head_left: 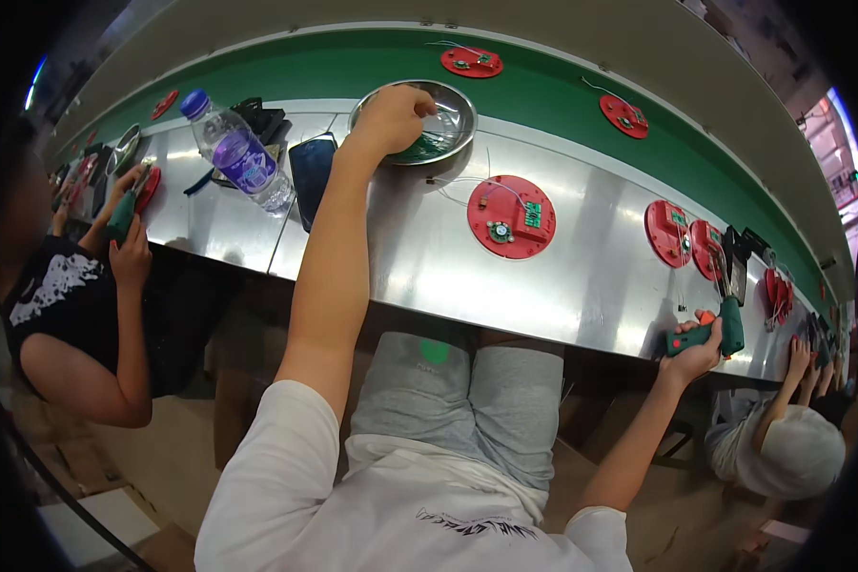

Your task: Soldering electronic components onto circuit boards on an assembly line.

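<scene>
My left hand (397, 116) reaches over a round shiny metal bowl (466, 122) at the far side of the bench, fingers curled downward inside it; whatever they pinch is hidden. Small dark or green bits lie in the bowl. To the right, my right hand (694, 362) grips a green and orange electric screwdriver (729, 329) by its handle, near the bench's front edge. Between my hands a red round plastic disc (507, 214) lies flat. It carries a small green circuit board (533, 215), a round part and thin white wires.
Left of the bowl are a dark phone (312, 176) and a water bottle (243, 160) with a purple label. More red discs (667, 234) lie on the metal bench at right. Others ride on the green belt (543, 91) behind. Co-workers sit on both sides.
</scene>
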Tool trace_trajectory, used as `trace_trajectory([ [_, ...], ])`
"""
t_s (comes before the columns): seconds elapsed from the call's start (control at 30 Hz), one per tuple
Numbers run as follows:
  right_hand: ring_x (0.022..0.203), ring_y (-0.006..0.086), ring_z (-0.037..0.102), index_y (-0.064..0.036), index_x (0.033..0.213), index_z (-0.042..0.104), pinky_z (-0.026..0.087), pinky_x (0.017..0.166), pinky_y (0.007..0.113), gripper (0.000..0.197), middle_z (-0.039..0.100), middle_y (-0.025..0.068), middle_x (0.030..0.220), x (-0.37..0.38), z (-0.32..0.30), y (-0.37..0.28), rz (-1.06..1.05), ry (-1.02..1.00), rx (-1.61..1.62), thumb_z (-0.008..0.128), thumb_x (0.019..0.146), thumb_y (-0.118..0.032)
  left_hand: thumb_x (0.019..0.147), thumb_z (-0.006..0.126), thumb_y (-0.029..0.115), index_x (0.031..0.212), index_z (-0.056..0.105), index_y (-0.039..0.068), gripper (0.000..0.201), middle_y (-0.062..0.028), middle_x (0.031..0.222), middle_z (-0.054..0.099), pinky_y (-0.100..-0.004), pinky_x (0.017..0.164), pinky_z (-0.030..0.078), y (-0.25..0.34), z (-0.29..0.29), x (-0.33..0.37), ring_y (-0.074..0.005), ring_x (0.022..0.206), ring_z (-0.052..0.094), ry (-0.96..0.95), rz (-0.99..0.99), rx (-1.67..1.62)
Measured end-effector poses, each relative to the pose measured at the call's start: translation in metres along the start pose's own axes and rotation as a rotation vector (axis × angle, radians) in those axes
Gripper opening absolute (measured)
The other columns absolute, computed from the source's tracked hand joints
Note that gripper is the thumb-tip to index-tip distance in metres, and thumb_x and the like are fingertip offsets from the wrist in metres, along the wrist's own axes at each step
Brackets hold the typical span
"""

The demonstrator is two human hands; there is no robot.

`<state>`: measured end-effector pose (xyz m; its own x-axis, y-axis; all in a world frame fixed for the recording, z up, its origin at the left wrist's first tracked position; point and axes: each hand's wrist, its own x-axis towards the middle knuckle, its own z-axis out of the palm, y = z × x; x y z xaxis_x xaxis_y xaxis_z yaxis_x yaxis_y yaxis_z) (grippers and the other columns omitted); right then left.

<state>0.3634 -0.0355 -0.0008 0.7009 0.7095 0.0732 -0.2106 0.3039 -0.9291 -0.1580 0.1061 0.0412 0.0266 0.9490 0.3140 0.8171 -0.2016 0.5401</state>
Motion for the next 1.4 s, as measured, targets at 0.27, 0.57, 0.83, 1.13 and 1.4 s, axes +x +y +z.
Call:
trace_trajectory([
  [0.27,0.06,0.015,0.052,-0.0002,0.09,0.06,0.043,0.055,0.029,0.034,0.052,0.0038,0.069,0.004,0.005,0.003,0.055,0.017,0.06,0.055,0.098,-0.033,0.08,0.067,0.01,0.099,0.076,0.005,0.022,-0.0158,0.098,0.073,-0.0391,0.088,0.052,0.009,0.019,-0.001,-0.0308,0.095,0.069,-0.127,0.115,0.0],
  [0.57,0.061,0.0159,0.055,0.0006,0.091,0.061,0.045,0.054,0.03,0.031,0.059,0.0075,0.077,0.002,0.005,0.001,0.024,-0.045,0.016,0.056,0.098,-0.029,0.086,0.066,0.008,0.098,0.075,0.004,0.016,-0.0132,0.082,0.073,-0.0305,0.072,0.053,0.009,0.014,0.003,-0.0205,0.073,0.07,0.095,0.136,-0.317],
  [0.83,0.059,0.0157,0.053,0.0011,0.091,0.059,0.044,0.052,0.031,0.03,0.058,0.0078,0.076,0.006,0.001,0.001,0.032,-0.052,-0.024,0.055,0.098,-0.028,0.079,0.067,0.015,0.094,0.078,0.007,0.02,-0.0155,0.086,0.074,-0.0344,0.078,0.056,0.005,0.008,-0.001,-0.0285,0.079,0.071,-0.081,0.167,-0.09],
  [1.13,0.059,0.0148,0.052,0.0008,0.091,0.06,0.043,0.054,0.029,0.032,0.055,0.006,0.072,0.007,0.003,0.003,0.047,-0.051,-0.019,0.055,0.098,-0.03,0.077,0.066,0.01,0.088,0.079,0.01,0.017,-0.0146,0.089,0.073,-0.0395,0.081,0.055,-0.005,0.021,-0.001,-0.0303,0.085,0.07,-0.153,0.073,0.078],
  [1.4,0.057,0.0155,0.053,0.0004,0.089,0.059,0.044,0.051,0.031,0.031,0.058,0.0074,0.074,-0.006,0.013,-0.001,0.02,-0.031,-0.047,0.055,0.098,-0.029,0.08,0.067,0.009,0.089,0.077,0.005,0.015,-0.0172,0.096,0.071,-0.0412,0.084,0.053,-0.004,0.019,-0.001,-0.0325,0.091,0.069,-0.074,0.102,0.071],
])
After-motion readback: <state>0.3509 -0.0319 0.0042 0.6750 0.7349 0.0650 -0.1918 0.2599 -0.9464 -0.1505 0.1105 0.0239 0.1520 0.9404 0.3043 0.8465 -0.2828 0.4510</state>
